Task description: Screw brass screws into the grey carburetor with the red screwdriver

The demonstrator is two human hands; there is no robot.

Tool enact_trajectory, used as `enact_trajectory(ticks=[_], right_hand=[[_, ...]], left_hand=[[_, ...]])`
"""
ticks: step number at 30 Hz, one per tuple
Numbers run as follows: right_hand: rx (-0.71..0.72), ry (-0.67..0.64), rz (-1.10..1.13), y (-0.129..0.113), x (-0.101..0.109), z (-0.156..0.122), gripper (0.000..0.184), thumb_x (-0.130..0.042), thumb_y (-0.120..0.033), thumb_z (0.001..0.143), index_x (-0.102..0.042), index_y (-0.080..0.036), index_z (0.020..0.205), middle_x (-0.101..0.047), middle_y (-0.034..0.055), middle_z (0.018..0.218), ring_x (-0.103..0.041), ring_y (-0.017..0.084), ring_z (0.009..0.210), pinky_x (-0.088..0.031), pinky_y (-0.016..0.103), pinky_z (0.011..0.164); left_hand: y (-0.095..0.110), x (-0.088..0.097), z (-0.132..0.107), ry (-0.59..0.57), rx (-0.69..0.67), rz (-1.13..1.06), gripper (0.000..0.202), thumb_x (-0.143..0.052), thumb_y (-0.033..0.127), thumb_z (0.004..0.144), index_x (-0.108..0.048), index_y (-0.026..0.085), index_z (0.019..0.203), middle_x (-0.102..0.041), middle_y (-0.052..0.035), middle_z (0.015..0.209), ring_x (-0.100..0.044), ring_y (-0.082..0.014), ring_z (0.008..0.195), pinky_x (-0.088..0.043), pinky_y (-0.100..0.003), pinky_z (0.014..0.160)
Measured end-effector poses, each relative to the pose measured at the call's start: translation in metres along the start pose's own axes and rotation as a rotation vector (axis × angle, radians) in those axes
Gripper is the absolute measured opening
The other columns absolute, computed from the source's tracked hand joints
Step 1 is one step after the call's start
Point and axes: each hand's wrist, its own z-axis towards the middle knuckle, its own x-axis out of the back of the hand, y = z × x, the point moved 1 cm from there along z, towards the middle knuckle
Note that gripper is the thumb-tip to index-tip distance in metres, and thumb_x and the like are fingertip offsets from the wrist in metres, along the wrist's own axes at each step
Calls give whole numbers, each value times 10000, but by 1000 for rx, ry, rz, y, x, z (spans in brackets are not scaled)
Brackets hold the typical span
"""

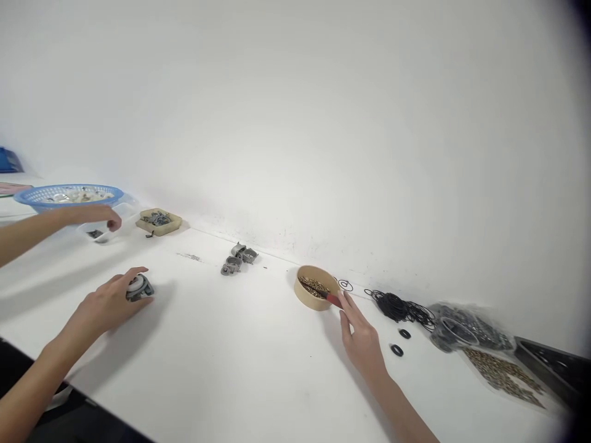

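A white table (pixel 258 369) runs along a bare white wall (pixel 295 111). The left hand (pixel 108 304) is clamped on a grey fitting (pixel 140 287) resting on it. The right hand (pixel 362 338), fingers loosely apart, touches a red-handled tool (pixel 333 299) in the round tan bowl (pixel 315 288), near black rings (pixel 401 341).

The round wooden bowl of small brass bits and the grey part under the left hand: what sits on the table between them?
In the head view, a small cluster of grey metal parts lies between the round wooden bowl and the grey part, set back toward the wall. The direct line between them is bare white table.
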Motion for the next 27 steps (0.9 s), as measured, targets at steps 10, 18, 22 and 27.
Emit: enact_trajectory(ticks=[10,18,22,27], right_hand=[[-192,17,130,-23,16,0,601,-514,-398,963,-354,-349,1540,-452,96,1498,-579,278,1235,-568,481,966],[-270,108,153,-30,45,-2,606,-558,-410,945,-383,-307,1516,-492,132,1458,-582,309,1235,-581,500,916],[-244,156,146,-31,54,-2,436,-549,-405,960,-533,-290,1381,-603,109,1348,-635,293,1134,-573,510,903],[-209,213,109,-36,56,-4,323,-540,-365,973,-585,-262,1276,-648,106,1268,-678,251,960,-570,471,836]], left_hand=[[176,-43,0,-460,-809,-401,441,-698,378,825,-609,285,1246,-681,-51,1194,-649,-243,1019,-481,-280,848],[242,-79,-19,-526,-1022,-418,547,-820,347,770,-577,300,1257,-683,-32,1114,-652,-215,874,-450,-272,768],[233,-73,-9,-532,-1016,-476,838,-867,504,689,-479,320,1408,-640,-64,1314,-640,-283,1116,-478,-328,924],[211,-55,59,-234,-632,-415,665,-631,639,859,-489,337,1433,-564,-55,1445,-555,-270,1296,-474,-344,1031]])
